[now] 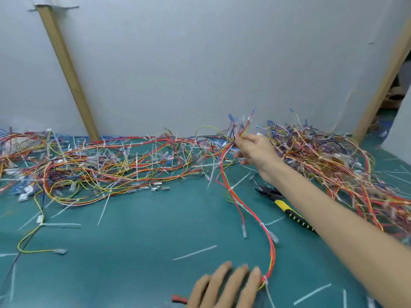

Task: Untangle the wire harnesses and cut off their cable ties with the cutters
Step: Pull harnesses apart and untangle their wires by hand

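While right hand (251,150) pinches harness (233,194) (by back wall (200,74)), left hand (222,285) flat on mat (133,241).

The cutters (283,204) lie on the table (133,258), with one harness pile (100,167) to their left and a second pile (329,156) just right. A loose harness (236,197) runs just left of the cutters; a board (200,63) stands behind them.

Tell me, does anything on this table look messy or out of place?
Yes. Cut white cable ties lie scattered across the green mat, like litter. The cutters lie half hidden under the right forearm, easy to bump. The wire harnesses are tangled, but sorting them is the job.
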`<state>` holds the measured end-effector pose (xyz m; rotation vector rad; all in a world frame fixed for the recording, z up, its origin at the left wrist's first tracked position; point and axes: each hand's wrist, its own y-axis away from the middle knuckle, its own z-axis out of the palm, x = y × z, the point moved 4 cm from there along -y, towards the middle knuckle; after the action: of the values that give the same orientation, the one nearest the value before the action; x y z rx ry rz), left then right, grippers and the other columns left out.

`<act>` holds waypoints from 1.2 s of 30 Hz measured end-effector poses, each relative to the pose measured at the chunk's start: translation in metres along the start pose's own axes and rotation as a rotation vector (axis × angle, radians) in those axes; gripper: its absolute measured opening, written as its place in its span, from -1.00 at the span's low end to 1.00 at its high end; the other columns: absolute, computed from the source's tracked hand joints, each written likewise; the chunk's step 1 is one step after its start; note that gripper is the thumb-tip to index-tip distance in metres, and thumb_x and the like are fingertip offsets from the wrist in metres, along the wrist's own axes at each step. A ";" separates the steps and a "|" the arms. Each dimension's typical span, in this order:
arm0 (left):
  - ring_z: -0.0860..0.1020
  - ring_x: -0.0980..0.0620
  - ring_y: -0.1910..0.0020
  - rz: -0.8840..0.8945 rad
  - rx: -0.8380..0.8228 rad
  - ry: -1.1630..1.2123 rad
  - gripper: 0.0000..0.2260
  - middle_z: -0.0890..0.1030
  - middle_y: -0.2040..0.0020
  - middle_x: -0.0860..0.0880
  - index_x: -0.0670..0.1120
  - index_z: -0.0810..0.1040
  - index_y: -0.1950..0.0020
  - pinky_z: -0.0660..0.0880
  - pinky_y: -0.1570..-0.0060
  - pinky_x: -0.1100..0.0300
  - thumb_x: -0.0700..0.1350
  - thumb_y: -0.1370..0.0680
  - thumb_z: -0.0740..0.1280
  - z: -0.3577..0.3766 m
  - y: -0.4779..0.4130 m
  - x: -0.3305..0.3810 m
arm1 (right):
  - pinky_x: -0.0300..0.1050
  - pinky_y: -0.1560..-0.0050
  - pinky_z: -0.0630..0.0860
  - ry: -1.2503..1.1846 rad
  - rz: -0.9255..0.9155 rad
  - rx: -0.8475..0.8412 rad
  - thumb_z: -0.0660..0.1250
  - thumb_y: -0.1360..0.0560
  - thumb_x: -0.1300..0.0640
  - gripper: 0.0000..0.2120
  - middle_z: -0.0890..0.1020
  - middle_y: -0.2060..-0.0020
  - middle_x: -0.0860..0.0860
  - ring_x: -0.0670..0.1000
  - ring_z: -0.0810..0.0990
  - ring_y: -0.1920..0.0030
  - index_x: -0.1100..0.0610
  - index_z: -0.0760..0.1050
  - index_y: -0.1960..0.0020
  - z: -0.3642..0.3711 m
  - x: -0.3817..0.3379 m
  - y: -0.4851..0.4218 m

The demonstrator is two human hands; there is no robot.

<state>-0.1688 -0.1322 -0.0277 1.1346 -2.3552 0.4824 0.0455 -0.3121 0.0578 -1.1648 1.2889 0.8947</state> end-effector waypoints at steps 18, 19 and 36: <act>0.49 -0.04 -0.22 0.252 0.566 -0.298 -0.82 0.58 -0.12 0.00 -0.12 0.53 -0.19 0.39 -0.27 0.07 -0.24 -0.60 0.28 -0.117 -0.137 -0.036 | -0.24 0.45 0.43 0.089 -0.113 -0.185 0.31 -0.62 0.23 -0.89 0.63 0.34 -0.15 -0.03 0.60 0.40 0.28 0.54 -0.09 0.000 0.058 0.021; 0.51 -0.07 -0.21 0.250 0.539 -0.348 -0.85 0.60 -0.10 -0.01 -0.12 0.54 -0.17 0.39 -0.26 0.03 -0.21 -0.62 0.28 -0.112 -0.147 -0.042 | -0.23 0.45 0.43 0.084 -0.109 -0.181 0.31 -0.62 0.23 -0.85 0.64 0.33 -0.13 -0.02 0.60 0.39 0.31 0.53 -0.11 0.000 0.058 0.021; 0.68 -0.09 0.43 -0.124 0.505 0.753 -0.92 0.67 0.20 -0.05 -0.04 0.50 -0.01 0.58 0.47 0.16 -0.21 -0.65 0.27 -0.062 -0.175 -0.107 | -0.27 0.42 0.42 -0.023 -0.034 -0.246 0.33 -0.58 0.32 -0.81 0.59 0.34 0.00 -0.10 0.55 0.39 0.39 0.50 -0.15 0.001 0.065 0.022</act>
<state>0.0451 -0.1374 -0.0178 1.0386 -1.5351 1.2533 0.0316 -0.3134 -0.0099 -1.3597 1.1592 1.0604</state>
